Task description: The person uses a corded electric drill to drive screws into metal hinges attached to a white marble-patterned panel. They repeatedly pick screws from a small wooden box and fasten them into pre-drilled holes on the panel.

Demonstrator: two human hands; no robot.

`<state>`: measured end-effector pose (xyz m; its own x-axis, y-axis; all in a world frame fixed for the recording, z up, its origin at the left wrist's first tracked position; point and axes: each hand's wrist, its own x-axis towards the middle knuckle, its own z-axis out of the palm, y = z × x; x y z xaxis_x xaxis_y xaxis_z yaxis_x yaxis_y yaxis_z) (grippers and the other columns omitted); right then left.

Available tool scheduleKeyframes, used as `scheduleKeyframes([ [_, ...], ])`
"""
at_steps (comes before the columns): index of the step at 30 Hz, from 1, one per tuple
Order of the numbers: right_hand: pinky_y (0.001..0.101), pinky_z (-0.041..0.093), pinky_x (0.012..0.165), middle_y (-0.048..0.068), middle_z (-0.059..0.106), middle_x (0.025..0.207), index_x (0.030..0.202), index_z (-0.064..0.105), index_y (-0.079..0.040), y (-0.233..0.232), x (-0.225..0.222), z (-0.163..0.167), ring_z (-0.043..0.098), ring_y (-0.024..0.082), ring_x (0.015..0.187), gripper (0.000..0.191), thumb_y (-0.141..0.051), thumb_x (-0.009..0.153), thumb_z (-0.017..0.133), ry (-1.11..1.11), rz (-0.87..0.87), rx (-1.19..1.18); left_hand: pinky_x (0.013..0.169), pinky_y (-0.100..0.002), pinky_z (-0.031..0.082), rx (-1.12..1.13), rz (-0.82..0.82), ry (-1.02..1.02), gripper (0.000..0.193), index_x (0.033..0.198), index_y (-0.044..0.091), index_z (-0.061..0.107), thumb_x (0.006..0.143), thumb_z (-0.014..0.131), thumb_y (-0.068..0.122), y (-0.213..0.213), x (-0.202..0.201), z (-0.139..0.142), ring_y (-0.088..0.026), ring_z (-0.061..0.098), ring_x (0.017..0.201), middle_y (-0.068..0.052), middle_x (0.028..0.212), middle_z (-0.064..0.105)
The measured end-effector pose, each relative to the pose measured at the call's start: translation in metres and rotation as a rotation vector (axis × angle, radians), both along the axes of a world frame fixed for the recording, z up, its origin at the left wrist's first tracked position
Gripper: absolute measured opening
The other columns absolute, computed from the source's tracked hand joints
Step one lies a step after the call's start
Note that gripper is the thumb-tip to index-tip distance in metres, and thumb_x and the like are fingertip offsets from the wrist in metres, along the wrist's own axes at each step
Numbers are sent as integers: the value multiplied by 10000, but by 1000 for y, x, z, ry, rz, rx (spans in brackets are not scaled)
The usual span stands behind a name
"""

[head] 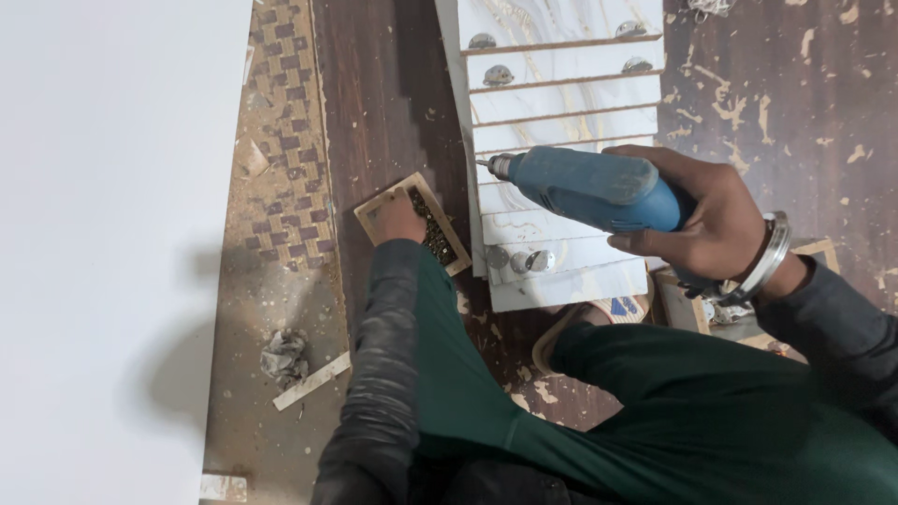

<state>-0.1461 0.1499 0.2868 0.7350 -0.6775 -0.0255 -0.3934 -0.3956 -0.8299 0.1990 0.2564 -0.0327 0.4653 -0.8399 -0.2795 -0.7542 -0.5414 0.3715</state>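
- Head view: right hand [725, 224] wraps closed around blue drill [594, 190], at 3 o'clock of marbled panels [561, 103].
- Left hand [398, 220] dips into small wooden box [414, 223] at 9 o'clock of the panels; its grip cannot be told.

drill [589, 187]: matt blue plastic | panels [561, 103]: glossy marbled laminate | tray [412, 220]: raw wood

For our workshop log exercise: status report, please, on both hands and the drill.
Left hand reaching into small wooden tray of screws. Right hand gripping blue electric drill above stacked white marbled panels. Nothing blocking the bit.
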Motion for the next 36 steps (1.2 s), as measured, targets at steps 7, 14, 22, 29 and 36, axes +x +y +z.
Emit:
scheduleKeyframes([
  [7, 385, 610, 888, 211, 755, 1171, 1391, 600, -4, 4, -7, 2, 773, 273, 1016, 769, -164, 686, 864, 55, 59, -21, 913, -474, 559, 416, -366, -150, 217, 1052, 80, 775, 978, 602, 187, 24, -58, -42, -348, 702, 1062, -142, 1091, 733],
  [14, 387, 613, 861, 202, 766, 1123, 1396, 595, -23, 2, -7, 1, 782, 276, 968, 785, -183, 676, 864, 119, 69, -17, 960, -480, 534, 447, 1, 125, 884, 1518, -83, 241, 856, 748, 213, 28, -50, -46, -456, 545, 1215, -294, 1485, 362],
  [22, 379, 636, 812, 207, 767, 1075, 1388, 596, -44, 3, -2, -5, 794, 275, 875, 798, -192, 650, 861, 214, 86, -40, 985, -558, 497, 314, 19, -73, 697, 1443, 77, 404, 874, 748, 285, 45, -73, -59, -479, 454, 1289, -267, 1471, 403],
  [29, 388, 631, 814, 211, 770, 1101, 1395, 595, -35, 3, -9, 0, 794, 279, 921, 787, -187, 667, 852, 132, 98, -56, 915, -494, 579, 272, -93, -104, 487, 1320, 68, 594, 906, 718, 292, 39, -67, -62, -391, 680, 1107, -216, 1248, 666],
  [36, 390, 636, 840, 216, 768, 1097, 1381, 603, -33, 1, -16, -2, 792, 285, 916, 794, -173, 645, 868, 145, 66, -59, 888, -424, 586, 310, 238, 139, 509, 1263, 25, 605, 802, 807, 97, 25, -53, -46, -404, 685, 1083, -247, 1130, 698],
])
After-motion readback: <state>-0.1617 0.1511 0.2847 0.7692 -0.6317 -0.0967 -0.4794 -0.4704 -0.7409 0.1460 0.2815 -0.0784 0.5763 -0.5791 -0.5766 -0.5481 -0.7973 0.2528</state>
